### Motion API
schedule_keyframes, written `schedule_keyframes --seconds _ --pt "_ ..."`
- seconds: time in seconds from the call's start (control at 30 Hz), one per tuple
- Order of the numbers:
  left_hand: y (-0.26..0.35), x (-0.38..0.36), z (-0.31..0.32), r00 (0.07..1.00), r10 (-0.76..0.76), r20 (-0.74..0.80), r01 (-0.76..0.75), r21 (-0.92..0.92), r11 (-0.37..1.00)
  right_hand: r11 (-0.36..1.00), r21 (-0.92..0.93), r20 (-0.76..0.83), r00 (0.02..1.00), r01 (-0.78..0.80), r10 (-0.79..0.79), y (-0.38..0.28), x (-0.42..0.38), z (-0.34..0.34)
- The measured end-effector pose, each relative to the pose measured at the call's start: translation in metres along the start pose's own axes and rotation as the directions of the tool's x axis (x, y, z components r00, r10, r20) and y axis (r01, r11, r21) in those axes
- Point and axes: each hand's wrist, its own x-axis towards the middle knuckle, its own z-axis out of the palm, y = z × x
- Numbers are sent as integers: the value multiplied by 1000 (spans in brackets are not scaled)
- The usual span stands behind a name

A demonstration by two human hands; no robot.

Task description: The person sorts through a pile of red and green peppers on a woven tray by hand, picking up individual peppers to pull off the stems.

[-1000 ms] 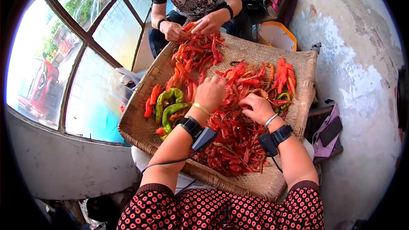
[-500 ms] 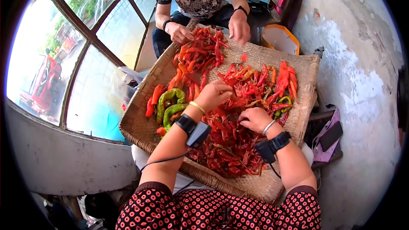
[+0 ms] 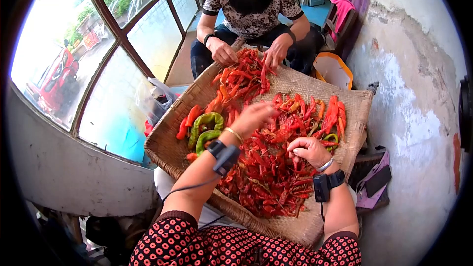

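A large square woven basket (image 3: pixel 298 229) lies in front of me, with a heap of red chili peppers (image 3: pixel 266 182) in it. My left hand (image 3: pixel 253 118) hovers over the middle of the heap, its fingers smeared by motion. Above the peppers on the right, my right hand (image 3: pixel 310 151) has thumb and fingertips pinched together; whatever they hold is too small to make out. Curved green peppers (image 3: pixel 209 118) rest left of my left wrist. A smaller pile of red peppers (image 3: pixel 241 76) occupies the far corner.
Across the basket sits another person (image 3: pixel 256 7), both hands at the far pile. Windows (image 3: pixel 118 74) line the left side, and a rough wall (image 3: pixel 409 93) stands at the right. An orange-rimmed container (image 3: pixel 335 71) is behind the basket; a purple bag (image 3: pixel 377 182) lies right.
The view has shifted slightly. My left hand has moved away from me over the heap, and my right hand has lifted from the peppers. The other person's right-side hand now touches the far pile.
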Motion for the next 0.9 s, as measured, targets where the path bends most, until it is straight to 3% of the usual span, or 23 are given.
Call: schedule_keyframes --seconds 0.07,0.13,0.2,0.23,0.27,0.33,0.43,0.47,0.53,0.6,0.63,0.67,0.7,0.73,0.8,0.87,0.9 --pt "-10 -3 18 953 85 291 -182 325 928 1000 22 -5 1000 -8 8 0 -2 2" --pt "-21 -5 27 919 14 395 -147 309 940 996 89 -60 998 21 -15 2 -2 1" --pt "-22 -9 30 894 -103 435 -108 433 895 995 91 -68 997 35 -29 4 -2 -1" --pt "-19 -11 32 893 -218 394 -6 496 868 994 110 -78 997 20 -12 8 -1 -3" --pt "-21 -12 30 893 -218 393 -6 495 869 991 132 -90 996 3 9 10 -1 -4" --pt "-23 -14 28 868 -125 480 -172 527 832 988 154 -106 994 -16 33 8 -2 -2" --pt "-17 -14 21 861 -181 476 -121 536 835 991 134 -172 985 -11 35 11 1 -2" --pt "-13 -14 18 847 -237 477 -64 533 844 993 122 -289 957 -1 37 14 1 -3" --pt "-11 -8 0 911 -138 389 -1 337 941 996 78 -499 863 -46 79 9 2 -5" --pt "-4 -1 -12 995 -51 85 37 155 987 985 -139 -614 789 -107 -1 17 3 -15" --pt "-3 3 -21 997 65 50 -61 -75 995 984 -140 -614 789 -107 -1 21 3 -19" --pt "-3 7 -29 985 170 -12 -165 -295 941 870 -460 -620 765 -177 -172 25 3 -24" --pt "-3 10 -29 973 104 -206 -178 -379 908 650 -717 -566 753 -250 -335 24 4 -24" --pt "-4 16 -39 972 36 -231 -138 -440 888 650 -717 -565 755 -251 -333 22 4 -21" --pt "-9 18 -38 936 -29 -351 -137 -437 889 629 -694 -585 783 -350 -210 16 6 -14" --pt "-16 17 -30 936 -51 -347 -51 -278 959 608 -699 -570 807 -376 -155 21 7 -14" --pt "-15 16 -30 989 14 -144 -24 -69 997 522 -779 -497 849 -346 -179 26 8 -14"
